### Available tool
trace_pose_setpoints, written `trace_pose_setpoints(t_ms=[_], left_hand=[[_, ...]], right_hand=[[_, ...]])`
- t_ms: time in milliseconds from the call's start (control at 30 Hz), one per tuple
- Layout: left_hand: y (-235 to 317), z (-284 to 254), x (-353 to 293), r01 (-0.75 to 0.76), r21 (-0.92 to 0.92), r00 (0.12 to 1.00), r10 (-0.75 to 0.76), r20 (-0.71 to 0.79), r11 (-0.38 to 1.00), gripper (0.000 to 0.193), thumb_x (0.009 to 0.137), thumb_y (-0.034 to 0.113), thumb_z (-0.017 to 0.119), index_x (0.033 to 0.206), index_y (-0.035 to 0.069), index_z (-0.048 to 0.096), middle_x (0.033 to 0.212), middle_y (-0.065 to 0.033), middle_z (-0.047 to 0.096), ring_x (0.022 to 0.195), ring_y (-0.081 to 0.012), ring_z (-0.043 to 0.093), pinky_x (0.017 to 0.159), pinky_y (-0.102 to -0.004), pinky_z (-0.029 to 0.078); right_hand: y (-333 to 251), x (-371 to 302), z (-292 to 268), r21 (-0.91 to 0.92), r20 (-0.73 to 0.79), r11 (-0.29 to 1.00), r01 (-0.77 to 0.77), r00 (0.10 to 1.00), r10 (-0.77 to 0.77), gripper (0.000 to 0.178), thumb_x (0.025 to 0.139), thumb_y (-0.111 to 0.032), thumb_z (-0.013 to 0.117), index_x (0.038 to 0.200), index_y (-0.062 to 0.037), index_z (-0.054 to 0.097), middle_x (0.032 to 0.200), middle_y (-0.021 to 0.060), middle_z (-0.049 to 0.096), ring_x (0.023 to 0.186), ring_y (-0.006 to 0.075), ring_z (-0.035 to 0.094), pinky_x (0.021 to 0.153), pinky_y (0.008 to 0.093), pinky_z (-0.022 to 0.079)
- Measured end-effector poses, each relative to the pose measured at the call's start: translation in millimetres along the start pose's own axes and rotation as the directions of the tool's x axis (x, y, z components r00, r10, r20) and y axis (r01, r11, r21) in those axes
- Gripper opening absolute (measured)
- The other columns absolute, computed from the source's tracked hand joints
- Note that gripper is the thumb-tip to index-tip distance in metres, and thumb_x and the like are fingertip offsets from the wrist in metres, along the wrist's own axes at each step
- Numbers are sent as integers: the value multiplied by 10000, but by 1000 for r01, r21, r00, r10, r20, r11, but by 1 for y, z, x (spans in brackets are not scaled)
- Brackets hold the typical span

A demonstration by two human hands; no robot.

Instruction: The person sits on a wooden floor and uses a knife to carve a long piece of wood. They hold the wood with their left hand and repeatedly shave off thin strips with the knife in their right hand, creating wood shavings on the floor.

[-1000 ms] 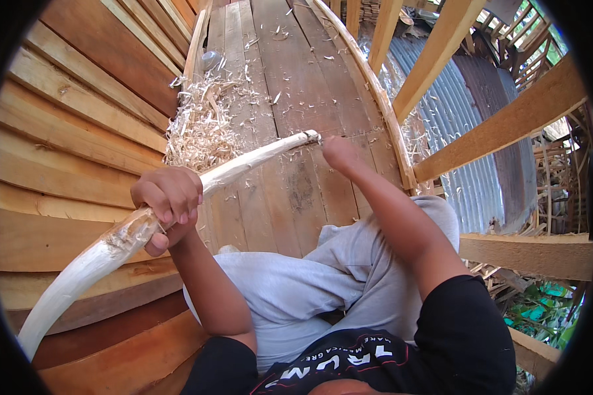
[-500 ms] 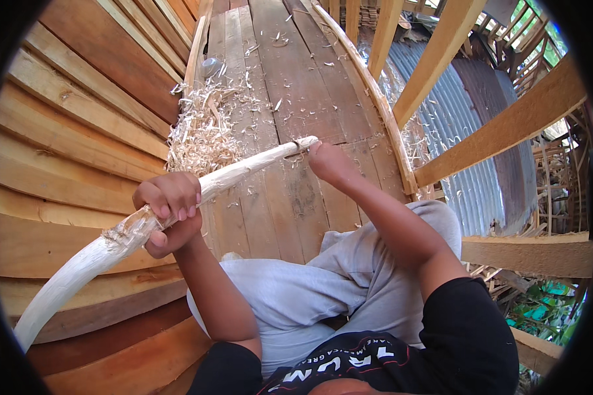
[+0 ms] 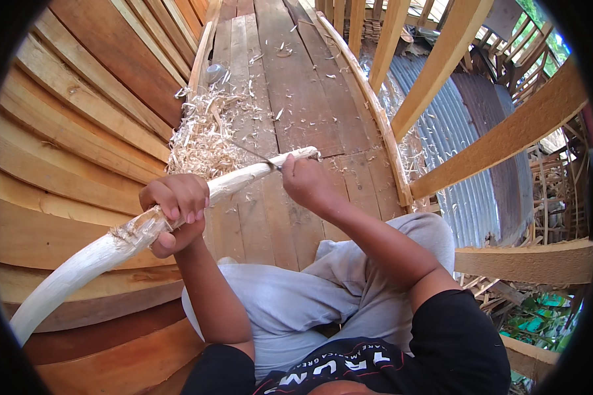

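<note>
A long pale stick [image 3: 89, 266], stripped of bark, slants from the lower left up to the middle of the view. My left hand [image 3: 176, 209] is wrapped round it near a rough, knotty patch. Close to the stick's far end, my right hand [image 3: 304, 181] is closed on a knife whose handle is hidden in the fingers. Its thin dark blade [image 3: 254, 155] lies across the top of the stick and points up and left. Beyond the stick, a heap of curled wood shavings [image 3: 207, 135] lies on the floor.
A plank wall [image 3: 79, 155] rises on my left. Brown boards [image 3: 303, 99] form the floor, with scattered shavings and a small clear cup-like object [image 3: 215, 72] by the wall. To the right stand wooden railing posts [image 3: 441, 62], with corrugated metal sheets [image 3: 468, 145] beyond.
My right hand has drawn the knife back along the stick from its tip, toward my left hand. The blade shows more clearly now. The left hand keeps its grip, shifted slightly right.
</note>
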State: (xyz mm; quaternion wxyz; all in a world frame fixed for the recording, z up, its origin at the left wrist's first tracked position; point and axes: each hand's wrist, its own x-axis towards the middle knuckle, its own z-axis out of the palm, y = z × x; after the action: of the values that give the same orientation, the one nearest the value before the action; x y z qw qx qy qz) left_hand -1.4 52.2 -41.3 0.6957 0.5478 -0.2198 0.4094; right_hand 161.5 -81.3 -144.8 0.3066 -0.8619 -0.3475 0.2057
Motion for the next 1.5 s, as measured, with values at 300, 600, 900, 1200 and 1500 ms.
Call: trace_pose_setpoints(t_ms=[300, 600, 900, 1200, 1500], left_hand=[[2, -1, -1, 5, 9, 999, -5, 54, 1000, 309, 727, 329, 685, 770, 135, 449, 616, 19, 462, 522, -116, 441, 561, -273, 380], [0, 12, 3, -2, -87, 998, -4, -60, 996, 321, 651, 232, 749, 715, 69, 480, 604, -40, 514, 518, -147, 502, 532, -275, 404], [-1, 6, 0, 9, -107, 1000, -9, 0, 994, 334, 703, 255, 742, 736, 59, 473, 596, -37, 485, 529, -143, 475, 524, -279, 390], [5, -1, 0, 4, -84, 1000, -2, 28, 996, 348, 712, 287, 729, 732, 59, 468, 588, -37, 478, 523, -144, 469, 518, -277, 382], [5, -4, -3, -6, -69, 1000, 7, 11, 998, 301, 708, 255, 693, 726, 79, 450, 607, -31, 485, 524, -146, 472, 533, -282, 387]], right_hand=[[16, 2, -7, -5, -34, 994, -112, 993, 111, 502, 935, -286, 302, 812, 74, 629, 907, 300, 622, 869, 483, 589, 824, 531, 455], [84, 41, 12, -48, -77, 987, -156, 985, 153, 539, 954, -324, 268, 852, 54, 638, 944, 287, 629, 910, 447, 601, 824, 520, 462], [82, 33, 5, -97, -136, 979, -182, 976, 168, 568, 948, -352, 263, 857, 47, 656, 912, 295, 629, 888, 469, 599, 814, 538, 460], [15, 11, -2, -45, -74, 996, -80, 994, 77, 519, 955, -323, 279, 873, 29, 651, 927, 271, 640, 910, 448, 607, 826, 528, 461], [37, 19, 13, -57, -68, 992, -114, 992, 110, 546, 959, -332, 272, 841, 62, 632, 930, 289, 631, 860, 472, 601, 818, 549, 450]])
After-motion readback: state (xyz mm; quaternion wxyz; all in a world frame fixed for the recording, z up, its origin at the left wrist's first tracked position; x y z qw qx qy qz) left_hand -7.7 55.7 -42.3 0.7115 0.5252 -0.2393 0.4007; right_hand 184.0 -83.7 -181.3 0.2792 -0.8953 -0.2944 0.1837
